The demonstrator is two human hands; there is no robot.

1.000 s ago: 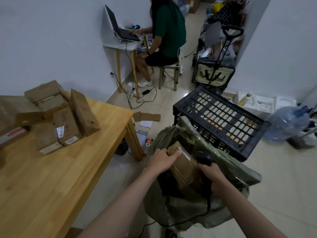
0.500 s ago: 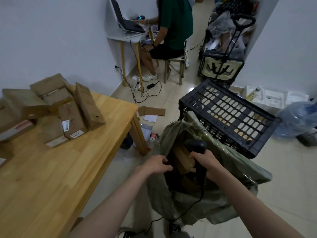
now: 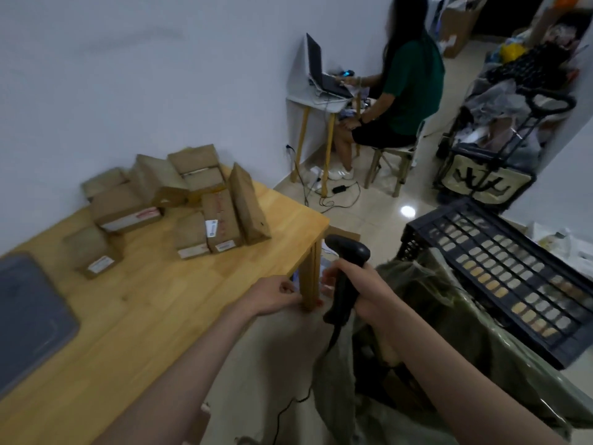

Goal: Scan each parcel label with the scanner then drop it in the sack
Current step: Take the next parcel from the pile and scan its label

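a wooden table (image 3: 167, 316) bears a grey tray (image 3: 29, 316) at its left edge. a black slatted crate (image 3: 500, 277) sits on the tiled floor. beyond, a seated person (image 3: 407, 91) uses a laptop (image 3: 324, 72) near a folding cart (image 3: 494, 168).

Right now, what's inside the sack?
The sack mouth is dark. Brown shapes show inside, probably parcels; the right hand with the scanner and the sack's folds cover the rest.

sack (image 3: 449, 332) interior dark | parcel labels (image 3: 211, 227) blurred, unreadable
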